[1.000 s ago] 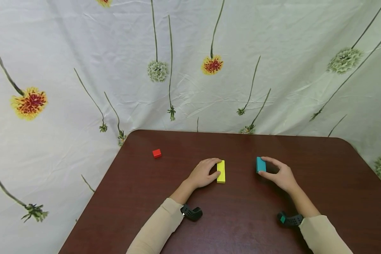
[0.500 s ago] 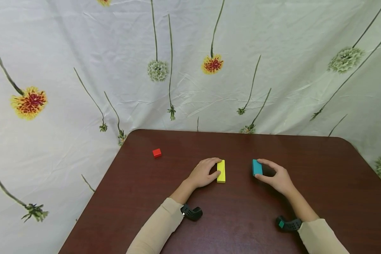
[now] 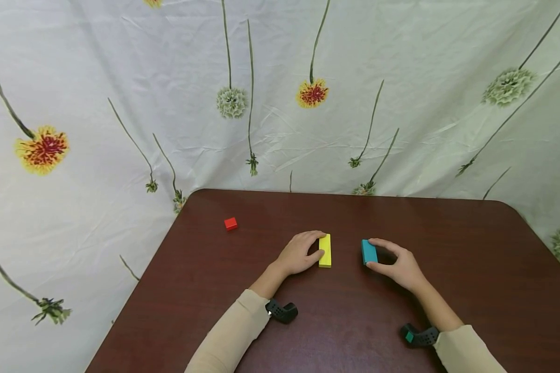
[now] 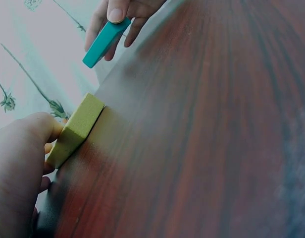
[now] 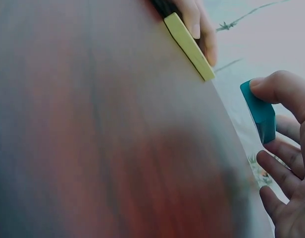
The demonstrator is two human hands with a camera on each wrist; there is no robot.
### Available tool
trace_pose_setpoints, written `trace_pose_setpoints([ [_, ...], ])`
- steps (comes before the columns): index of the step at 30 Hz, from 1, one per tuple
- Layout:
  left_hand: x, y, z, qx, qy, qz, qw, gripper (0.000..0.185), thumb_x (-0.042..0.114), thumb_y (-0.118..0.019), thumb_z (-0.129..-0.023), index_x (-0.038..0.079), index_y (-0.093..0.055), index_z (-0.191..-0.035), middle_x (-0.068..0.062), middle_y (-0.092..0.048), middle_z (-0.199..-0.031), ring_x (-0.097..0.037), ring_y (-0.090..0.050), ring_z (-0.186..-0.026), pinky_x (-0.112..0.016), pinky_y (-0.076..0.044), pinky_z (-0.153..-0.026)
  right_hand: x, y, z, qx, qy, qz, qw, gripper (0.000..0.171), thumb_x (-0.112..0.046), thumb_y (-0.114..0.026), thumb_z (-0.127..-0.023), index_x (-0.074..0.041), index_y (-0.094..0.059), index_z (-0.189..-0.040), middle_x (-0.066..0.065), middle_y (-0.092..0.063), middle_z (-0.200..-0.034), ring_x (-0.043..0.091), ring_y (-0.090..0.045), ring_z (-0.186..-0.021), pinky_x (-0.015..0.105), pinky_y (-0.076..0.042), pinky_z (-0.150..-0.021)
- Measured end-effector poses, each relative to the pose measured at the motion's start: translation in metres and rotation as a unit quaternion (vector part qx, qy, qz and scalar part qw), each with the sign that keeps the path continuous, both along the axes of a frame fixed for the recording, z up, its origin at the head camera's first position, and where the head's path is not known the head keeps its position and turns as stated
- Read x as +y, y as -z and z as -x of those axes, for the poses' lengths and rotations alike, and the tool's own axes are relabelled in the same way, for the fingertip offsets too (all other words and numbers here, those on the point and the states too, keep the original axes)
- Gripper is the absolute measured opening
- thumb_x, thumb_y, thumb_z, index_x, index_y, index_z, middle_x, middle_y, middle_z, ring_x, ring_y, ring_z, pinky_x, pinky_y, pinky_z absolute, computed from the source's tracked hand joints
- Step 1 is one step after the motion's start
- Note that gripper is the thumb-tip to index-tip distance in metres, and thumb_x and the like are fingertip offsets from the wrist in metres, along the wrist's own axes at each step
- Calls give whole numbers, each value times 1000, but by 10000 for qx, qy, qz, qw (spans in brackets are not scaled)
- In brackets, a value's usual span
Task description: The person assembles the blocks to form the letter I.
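Right hand (image 3: pixel 399 267) pinches the teal block (image 3: pixel 368 252) between thumb and fingers at table (image 3: pixel 471 248) centre; left hand (image 3: pixel 301 254) holds the yellow block (image 3: pixel 325 250) at its 9 o'clock. Best slid level, long faces parallel. Both are smooth, matte, rectangular bars on glossy woodgrain; red cube (image 3: pixel 231 224) lies at 10 o'clock

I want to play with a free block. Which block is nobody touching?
The small red block. It sits alone at the far left of the table. The left hand holds the yellow block, and the right hand holds the blue block.
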State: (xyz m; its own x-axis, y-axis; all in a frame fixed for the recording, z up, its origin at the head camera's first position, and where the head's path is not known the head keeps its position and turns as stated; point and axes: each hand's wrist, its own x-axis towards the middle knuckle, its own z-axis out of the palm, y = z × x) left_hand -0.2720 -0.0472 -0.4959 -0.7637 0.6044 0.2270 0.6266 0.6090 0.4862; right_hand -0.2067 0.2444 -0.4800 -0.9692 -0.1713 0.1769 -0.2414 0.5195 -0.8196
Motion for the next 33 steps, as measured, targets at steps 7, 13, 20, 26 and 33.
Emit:
trace_pose_setpoints([
  [7,0,0,0,59,33,-48,10000,46,29,-52,-99,8,-51,-140,-9,-51,-142,-25,-43,-134,-46,-30,-112,-12,-1,-3,216,-161,5,9996,57,-25,-83,-80,-12,-62,-131,11,-58,-135,35,-47,-128,58,-37,-102],
  [13,0,0,0,3,8,-2,10000,46,29,-52,-99,9,-50,-141,-8,-50,-143,-25,-41,-135,-46,-29,-112,-19,-1,-8,298,-263,-49,9992,57,-27,-84,-78,-13,-64,-129,9,-58,-134,35,-48,-127,59,-37,-102],
  [20,-1,-1,-2,24,9,-5,10000,46,29,-52,-99,9,-50,-141,-8,-50,-143,-25,-42,-135,-46,-29,-112,-24,2,-11,266,-256,-67,9993,54,-29,-85,-77,-15,-66,-126,8,-61,-130,34,-50,-125,58,-38,-101],
  [26,-1,0,-2,63,1,-31,10000,46,29,-52,-99,9,-51,-140,-7,-51,-142,-24,-43,-134,-46,-31,-111,-31,2,-14,303,-211,27,9993,50,-28,-86,-76,-15,-68,-121,4,-63,-122,32,-53,-118,59,-41,-97],
  [33,0,0,-1,-24,-3,-43,10000,46,29,-52,-100,9,-50,-141,-7,-50,-143,-24,-42,-135,-45,-29,-112,-42,4,-17,574,-376,88,9976,46,-25,-87,-74,-16,-69,-115,-4,-64,-111,18,-58,-103,45,-48,-90],
])
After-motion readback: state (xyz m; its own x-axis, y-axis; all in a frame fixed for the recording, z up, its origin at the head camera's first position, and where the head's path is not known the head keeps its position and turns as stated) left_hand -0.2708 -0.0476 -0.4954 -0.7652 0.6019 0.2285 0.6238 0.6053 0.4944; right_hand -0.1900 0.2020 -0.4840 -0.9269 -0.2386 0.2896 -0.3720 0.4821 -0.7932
